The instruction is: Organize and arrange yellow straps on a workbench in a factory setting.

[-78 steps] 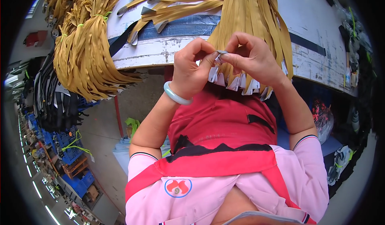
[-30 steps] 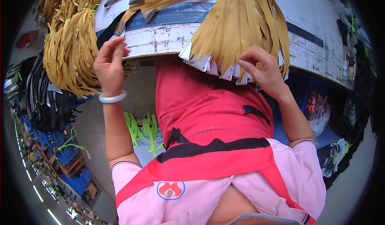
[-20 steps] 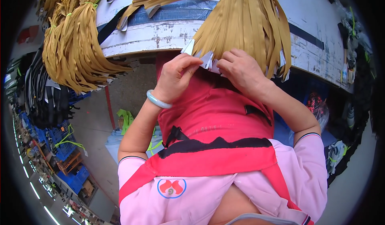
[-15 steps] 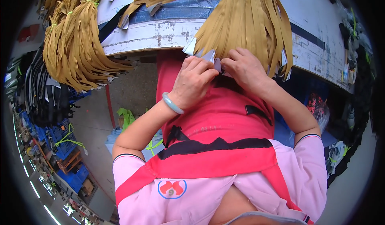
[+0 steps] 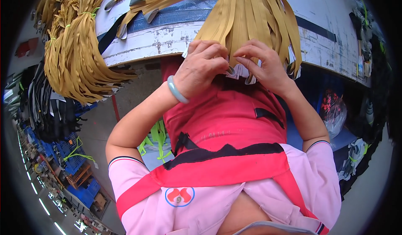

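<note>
A thick bundle of golden-brown zipper strips (image 5: 251,15) hangs over the table's near edge in front of me, with whitish and silvery ends (image 5: 238,71) at the bottom. At the left of these ends, my left hand (image 5: 203,69) is closed, its thumb and fingertips pinching the end of a strip. My right hand (image 5: 264,65) is beside it, with only a small gap between the two. Its fingers are bent and its thumb and forefinger come together over the strips; what lies between them is too small to make out.
The worn white table (image 5: 159,40) has a dark blue band along it and more strips lying across. A second tied golden bundle (image 5: 77,59) hangs off its left side, with dark strips (image 5: 42,101) below. Blue crates (image 5: 75,151) stand at lower left, a clear plastic bag (image 5: 333,115) at right.
My hands have drawn slightly apart at the strip ends, the right one loosening its fingers. The left forearm has swung a little outward to the left.
</note>
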`<state>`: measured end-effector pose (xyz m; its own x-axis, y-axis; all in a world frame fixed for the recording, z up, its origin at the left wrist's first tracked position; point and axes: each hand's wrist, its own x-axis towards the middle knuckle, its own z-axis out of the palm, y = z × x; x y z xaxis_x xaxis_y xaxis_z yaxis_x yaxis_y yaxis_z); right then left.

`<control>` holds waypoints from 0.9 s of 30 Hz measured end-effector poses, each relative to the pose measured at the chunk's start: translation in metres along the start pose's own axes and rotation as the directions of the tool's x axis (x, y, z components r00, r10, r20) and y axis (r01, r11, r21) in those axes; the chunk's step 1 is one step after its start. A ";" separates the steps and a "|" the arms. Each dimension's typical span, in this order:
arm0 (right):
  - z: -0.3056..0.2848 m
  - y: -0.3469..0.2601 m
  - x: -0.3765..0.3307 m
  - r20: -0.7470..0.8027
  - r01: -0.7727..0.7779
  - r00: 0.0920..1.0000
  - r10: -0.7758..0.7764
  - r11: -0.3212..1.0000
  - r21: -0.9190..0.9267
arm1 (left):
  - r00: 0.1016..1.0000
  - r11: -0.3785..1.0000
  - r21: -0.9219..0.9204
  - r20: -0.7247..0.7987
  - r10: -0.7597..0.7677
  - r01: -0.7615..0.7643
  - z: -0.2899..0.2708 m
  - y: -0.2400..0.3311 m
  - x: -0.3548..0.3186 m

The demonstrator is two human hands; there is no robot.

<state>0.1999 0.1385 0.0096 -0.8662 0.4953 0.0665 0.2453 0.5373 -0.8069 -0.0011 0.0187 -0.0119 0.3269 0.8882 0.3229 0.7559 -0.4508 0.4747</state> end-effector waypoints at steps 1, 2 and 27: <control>-0.001 -0.004 0.003 -0.009 -0.003 1.000 0.003 1.000 0.003 | 0.992 0.988 -0.130 -0.092 -0.090 0.078 -0.010 0.002 0.000; -0.001 -0.007 0.005 -0.021 0.068 0.998 -0.066 0.992 0.108 | 0.967 0.954 -0.263 -0.170 -0.191 0.142 -0.018 0.005 0.001; -0.009 -0.022 0.031 0.097 0.011 0.988 -0.119 0.685 0.729 | 0.845 0.393 -0.919 -0.181 -0.503 0.037 -0.031 0.015 0.016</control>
<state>0.1720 0.1481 0.0343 -0.9274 0.3590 0.1051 -0.1590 -0.1241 -0.9795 -0.0019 0.0235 0.0256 -0.2062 0.9614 0.1823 -0.2120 -0.2258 0.9508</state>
